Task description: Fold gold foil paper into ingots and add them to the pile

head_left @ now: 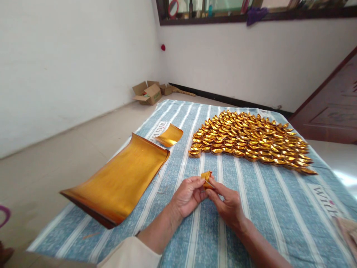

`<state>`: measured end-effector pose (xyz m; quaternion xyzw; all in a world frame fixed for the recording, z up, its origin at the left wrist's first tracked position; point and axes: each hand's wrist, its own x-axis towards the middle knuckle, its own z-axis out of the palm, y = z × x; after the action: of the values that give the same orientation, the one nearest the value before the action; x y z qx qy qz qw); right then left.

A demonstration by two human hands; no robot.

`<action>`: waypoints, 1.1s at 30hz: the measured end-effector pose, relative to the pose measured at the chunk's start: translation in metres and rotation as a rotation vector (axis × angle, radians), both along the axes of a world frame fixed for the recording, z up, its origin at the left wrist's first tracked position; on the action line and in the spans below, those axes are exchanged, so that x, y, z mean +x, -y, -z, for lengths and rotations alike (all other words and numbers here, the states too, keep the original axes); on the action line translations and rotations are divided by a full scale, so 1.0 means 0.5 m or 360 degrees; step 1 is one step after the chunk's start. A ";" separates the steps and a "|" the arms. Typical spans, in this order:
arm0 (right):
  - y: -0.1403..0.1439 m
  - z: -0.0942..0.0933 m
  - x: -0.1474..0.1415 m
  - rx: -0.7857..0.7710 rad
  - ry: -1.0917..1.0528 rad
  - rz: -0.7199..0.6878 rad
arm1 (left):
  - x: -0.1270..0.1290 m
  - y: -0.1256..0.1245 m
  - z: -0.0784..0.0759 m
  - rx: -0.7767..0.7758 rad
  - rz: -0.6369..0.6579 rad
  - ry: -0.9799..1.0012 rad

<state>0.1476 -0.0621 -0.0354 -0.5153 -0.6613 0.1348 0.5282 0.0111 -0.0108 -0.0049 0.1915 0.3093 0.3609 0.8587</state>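
We see our two hands meeting low in the middle of the view, above a blue-and-white striped cloth [251,208] that covers the surface. The left hand [187,195] and the right hand [227,203] are both closed in a pinch, fingertips drawn together on a small folded piece of gold paper [206,178]. The piece sits right between the hands, at the tips of the thumbs and forefingers, sticking up a little above them toward twelve o'clock. The left hand grips it from nine o'clock, the right from three o'clock, and both touch it. We cannot tell how far the fold has gone, as the fingers hide its lower part.

At about ten o'clock from the hands lies a stack of large gold sheets [119,180], its far end curling upward. Just beyond it, near eleven o'clock, rests a smaller curled gold sheet [169,135]. At one to two o'clock, well apart from the hands, a wide spread of folded gold ingots [248,139] lies in close rows on the cloth. Open cardboard boxes [149,93] stand on the floor by the far wall.
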 end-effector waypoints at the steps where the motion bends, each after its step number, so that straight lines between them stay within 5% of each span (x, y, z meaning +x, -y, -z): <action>1: 0.000 0.000 0.000 0.0005 0.0016 0.0005 | 0.000 0.000 0.000 0.0002 -0.0001 -0.0008; 33: 0.002 -0.025 0.022 0.0178 0.0492 0.0034 | -0.003 -0.006 0.000 -0.0040 0.0035 -0.0037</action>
<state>0.1586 -0.0631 -0.0230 -0.5066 -0.7357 0.0114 0.4494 0.0095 -0.0078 -0.0048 0.1883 0.3217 0.3452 0.8613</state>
